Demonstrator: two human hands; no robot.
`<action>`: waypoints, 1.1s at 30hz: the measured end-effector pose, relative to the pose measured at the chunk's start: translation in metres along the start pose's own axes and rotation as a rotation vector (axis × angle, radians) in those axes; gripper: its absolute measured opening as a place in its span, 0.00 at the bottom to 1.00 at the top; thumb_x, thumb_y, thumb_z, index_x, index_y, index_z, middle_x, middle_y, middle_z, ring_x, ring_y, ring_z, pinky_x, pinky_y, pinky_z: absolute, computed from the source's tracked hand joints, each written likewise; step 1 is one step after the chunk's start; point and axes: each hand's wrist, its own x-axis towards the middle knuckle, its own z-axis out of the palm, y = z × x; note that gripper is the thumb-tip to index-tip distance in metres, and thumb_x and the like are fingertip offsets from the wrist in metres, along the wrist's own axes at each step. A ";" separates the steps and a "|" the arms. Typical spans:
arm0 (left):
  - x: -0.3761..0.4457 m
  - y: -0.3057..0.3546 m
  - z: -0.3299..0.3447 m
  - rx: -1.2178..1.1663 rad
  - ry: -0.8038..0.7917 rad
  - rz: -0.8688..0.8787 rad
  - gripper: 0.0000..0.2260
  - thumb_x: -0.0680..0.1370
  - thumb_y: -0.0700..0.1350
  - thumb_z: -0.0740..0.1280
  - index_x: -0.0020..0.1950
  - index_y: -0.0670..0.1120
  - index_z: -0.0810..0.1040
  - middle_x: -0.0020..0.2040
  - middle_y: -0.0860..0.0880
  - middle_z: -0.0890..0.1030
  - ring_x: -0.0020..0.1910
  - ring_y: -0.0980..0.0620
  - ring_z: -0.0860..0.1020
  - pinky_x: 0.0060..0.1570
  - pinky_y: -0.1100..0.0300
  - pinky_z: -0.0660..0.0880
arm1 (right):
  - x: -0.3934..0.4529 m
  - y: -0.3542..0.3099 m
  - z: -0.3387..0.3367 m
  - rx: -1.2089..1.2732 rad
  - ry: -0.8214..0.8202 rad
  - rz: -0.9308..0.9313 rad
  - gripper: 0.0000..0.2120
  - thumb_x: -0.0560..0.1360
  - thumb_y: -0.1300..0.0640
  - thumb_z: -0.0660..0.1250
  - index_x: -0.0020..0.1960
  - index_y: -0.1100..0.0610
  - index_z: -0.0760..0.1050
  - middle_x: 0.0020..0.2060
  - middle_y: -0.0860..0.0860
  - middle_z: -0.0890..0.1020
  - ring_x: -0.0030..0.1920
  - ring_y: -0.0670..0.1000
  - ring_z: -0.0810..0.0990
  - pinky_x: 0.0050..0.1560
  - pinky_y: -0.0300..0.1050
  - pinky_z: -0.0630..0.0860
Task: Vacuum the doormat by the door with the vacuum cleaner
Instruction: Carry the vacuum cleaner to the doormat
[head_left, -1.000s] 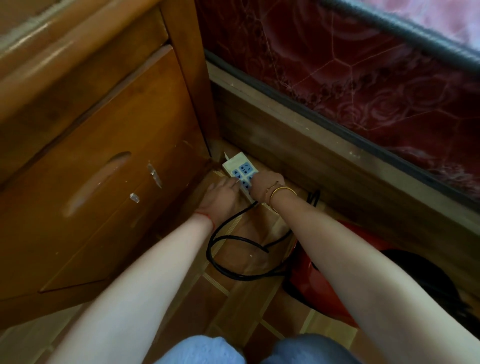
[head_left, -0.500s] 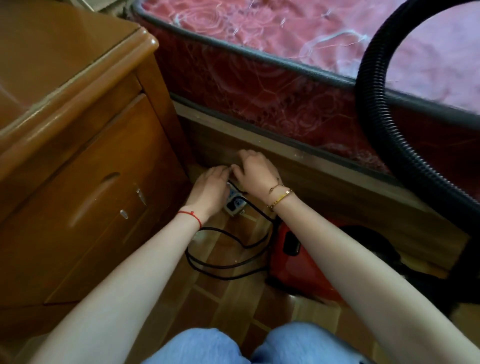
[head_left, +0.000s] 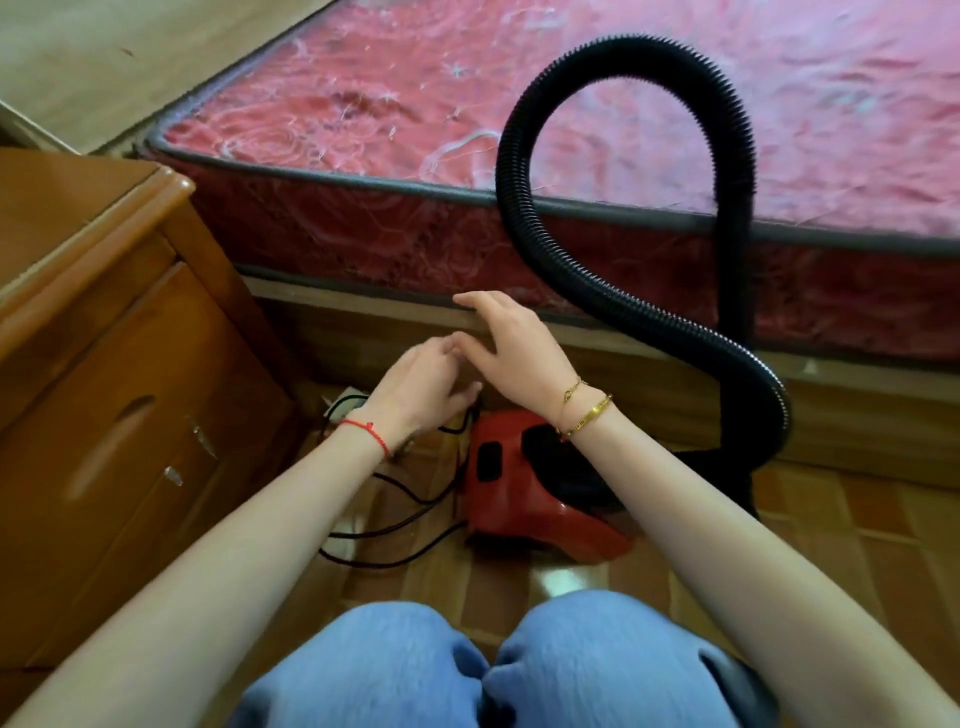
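A red vacuum cleaner (head_left: 524, 493) sits on the floor beside the bed. Its black ribbed hose (head_left: 524, 208) loops up over the mattress and back down to the body. The black power cord (head_left: 395, 525) curls on the floor to the left of the body and runs toward a white power strip (head_left: 343, 397), mostly hidden behind my left wrist. My left hand (head_left: 421, 389) hovers above the strip with loosely bent fingers and holds nothing. Lifted near the bed frame, my right hand (head_left: 514, 348) has its fingers spread. No doormat is in view.
A wooden nightstand (head_left: 104, 364) with a drawer stands close on the left. The red mattress (head_left: 571, 130) on its wooden bed frame (head_left: 857, 415) fills the back. My knees in blue jeans (head_left: 493, 665) are at the bottom. Tiled floor (head_left: 831, 530) lies to the right.
Both hands have lifted off the power strip and come up and apart. The view has risen and tilted back, showing the whole hose loop and the mattress top.
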 end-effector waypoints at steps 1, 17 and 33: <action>0.003 0.007 0.001 -0.006 -0.032 0.020 0.19 0.77 0.53 0.65 0.65 0.44 0.74 0.58 0.46 0.78 0.57 0.46 0.76 0.55 0.52 0.75 | -0.008 0.001 -0.010 0.012 0.029 -0.013 0.20 0.78 0.53 0.65 0.69 0.55 0.71 0.63 0.50 0.76 0.63 0.50 0.75 0.63 0.46 0.73; 0.030 0.109 0.048 -0.015 -0.311 0.222 0.36 0.71 0.64 0.69 0.73 0.48 0.66 0.67 0.50 0.73 0.65 0.49 0.72 0.62 0.54 0.73 | -0.110 0.079 -0.116 -0.273 0.422 0.170 0.39 0.67 0.42 0.73 0.73 0.55 0.64 0.66 0.51 0.69 0.65 0.52 0.67 0.69 0.50 0.65; 0.064 0.123 0.076 -0.003 -0.600 0.166 0.13 0.78 0.52 0.66 0.58 0.45 0.77 0.46 0.46 0.81 0.42 0.48 0.82 0.42 0.52 0.80 | -0.125 0.157 -0.116 -0.090 0.287 0.657 0.35 0.68 0.54 0.74 0.70 0.59 0.64 0.61 0.57 0.74 0.60 0.58 0.76 0.58 0.51 0.75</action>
